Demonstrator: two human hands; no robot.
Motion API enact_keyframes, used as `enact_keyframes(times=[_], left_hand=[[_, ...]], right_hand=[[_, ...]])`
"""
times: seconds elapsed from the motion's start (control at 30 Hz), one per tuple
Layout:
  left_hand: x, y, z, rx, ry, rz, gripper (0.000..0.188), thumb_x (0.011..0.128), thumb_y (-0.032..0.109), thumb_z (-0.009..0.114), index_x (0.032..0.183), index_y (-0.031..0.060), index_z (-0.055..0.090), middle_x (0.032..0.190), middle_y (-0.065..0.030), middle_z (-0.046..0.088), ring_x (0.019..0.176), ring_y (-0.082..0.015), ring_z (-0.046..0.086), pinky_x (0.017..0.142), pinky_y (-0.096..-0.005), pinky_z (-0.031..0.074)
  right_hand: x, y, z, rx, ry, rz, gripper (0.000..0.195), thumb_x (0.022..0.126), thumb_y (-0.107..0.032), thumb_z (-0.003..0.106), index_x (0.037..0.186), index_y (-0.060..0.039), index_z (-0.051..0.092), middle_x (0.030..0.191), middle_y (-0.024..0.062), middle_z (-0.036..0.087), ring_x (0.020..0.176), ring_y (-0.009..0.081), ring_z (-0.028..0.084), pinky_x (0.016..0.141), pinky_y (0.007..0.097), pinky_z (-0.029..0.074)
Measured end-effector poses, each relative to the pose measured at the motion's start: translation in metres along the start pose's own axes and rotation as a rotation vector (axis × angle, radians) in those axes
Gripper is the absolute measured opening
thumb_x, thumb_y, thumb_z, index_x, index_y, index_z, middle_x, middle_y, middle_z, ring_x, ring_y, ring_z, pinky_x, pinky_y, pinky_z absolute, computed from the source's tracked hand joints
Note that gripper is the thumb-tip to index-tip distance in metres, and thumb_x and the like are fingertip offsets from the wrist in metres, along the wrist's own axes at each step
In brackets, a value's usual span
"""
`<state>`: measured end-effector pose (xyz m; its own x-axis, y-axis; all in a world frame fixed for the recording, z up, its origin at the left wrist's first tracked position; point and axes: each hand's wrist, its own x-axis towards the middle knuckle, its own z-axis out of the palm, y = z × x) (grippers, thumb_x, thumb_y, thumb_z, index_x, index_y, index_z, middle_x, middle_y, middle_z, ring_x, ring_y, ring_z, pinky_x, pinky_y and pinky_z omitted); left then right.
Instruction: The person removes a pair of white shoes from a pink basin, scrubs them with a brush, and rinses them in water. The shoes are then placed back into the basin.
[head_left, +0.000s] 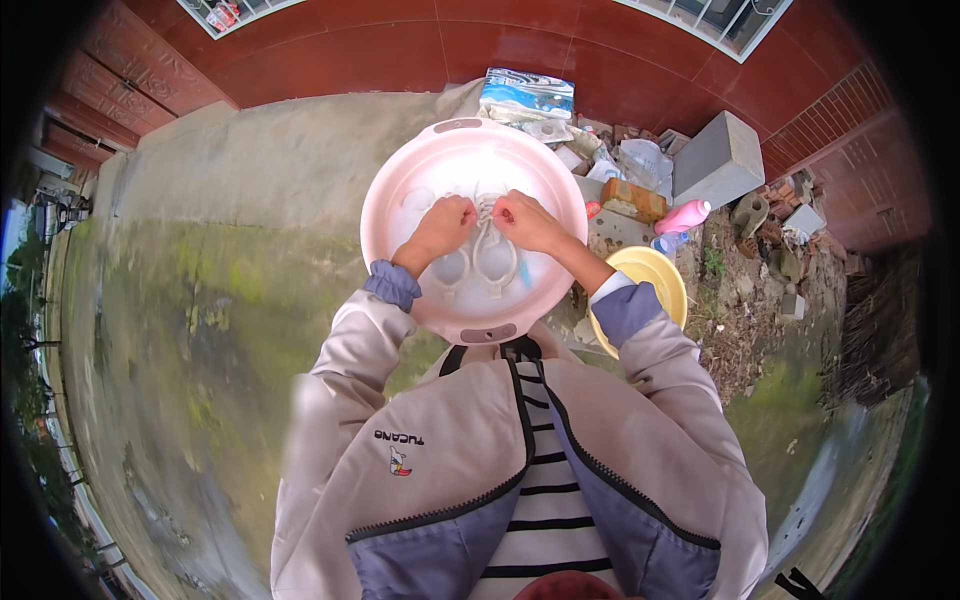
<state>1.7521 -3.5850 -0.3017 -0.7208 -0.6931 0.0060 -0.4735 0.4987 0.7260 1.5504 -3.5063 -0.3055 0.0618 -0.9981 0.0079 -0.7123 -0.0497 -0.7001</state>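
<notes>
A pair of white lace-up shoes sits in a pink plastic basin (382, 247) of pale, sudsy water. The heel openings of the left shoe (451, 283) and right shoe (495, 279) face me. Over the right shoe's laces (487, 204), my left hand (448, 225) and my right hand (526, 221) are close together. The fingers of both are pinched, seemingly on a lace end each, though the thin lace is hard to make out. A blurred blue object (525, 274) lies in the water to the right of the shoes.
A yellow basin (671, 281) stands under my right forearm. Beyond it are a pink bottle (682, 216), a clear plastic bottle (667, 242), a brick (634, 200) and a grey block (718, 159). A blue-and-white box (527, 93) rests by the red tiled wall (510, 52).
</notes>
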Motion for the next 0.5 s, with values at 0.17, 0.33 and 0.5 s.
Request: enact_keyframes(times=[0.17, 0.33, 0.5], left_hand=[[0.000, -0.010, 0.002, -0.016, -0.014, 0.101, 0.014, 0.086, 0.010, 0.062, 0.094, 0.0012, 0.070, 0.095, -0.0181, 0.066, 0.083, -0.0323, 0.065, 0.077, -0.0394, 0.053], [-0.002, -0.011, 0.000, 0.148, -0.104, 0.157, 0.014, 0.086, 0.009, 0.059, 0.095, 0.0020, 0.067, 0.093, -0.0193, 0.063, 0.093, -0.0378, 0.062, 0.082, -0.0445, 0.051], [-0.004, -0.013, -0.002, 0.039, 0.022, 0.122, 0.015, 0.089, 0.009, 0.056, 0.101, 0.0039, 0.062, 0.086, -0.0215, 0.067, 0.085, -0.0410, 0.065, 0.077, -0.0481, 0.051]], right_hand=[[0.004, 0.014, -0.003, 0.544, -0.147, 0.210, 0.012, 0.084, -0.018, 0.062, 0.089, -0.0069, 0.066, 0.086, 0.0133, 0.066, 0.084, 0.0276, 0.064, 0.076, 0.0370, 0.050], [0.001, -0.019, -0.011, 0.107, -0.166, 0.024, 0.014, 0.084, -0.019, 0.064, 0.092, -0.0088, 0.067, 0.084, 0.0158, 0.070, 0.080, 0.0331, 0.068, 0.073, 0.0420, 0.052], [-0.011, -0.031, -0.012, -0.194, 0.121, -0.085, 0.013, 0.088, -0.016, 0.066, 0.098, -0.0079, 0.067, 0.082, 0.0103, 0.066, 0.080, 0.0196, 0.064, 0.072, 0.0315, 0.050]])
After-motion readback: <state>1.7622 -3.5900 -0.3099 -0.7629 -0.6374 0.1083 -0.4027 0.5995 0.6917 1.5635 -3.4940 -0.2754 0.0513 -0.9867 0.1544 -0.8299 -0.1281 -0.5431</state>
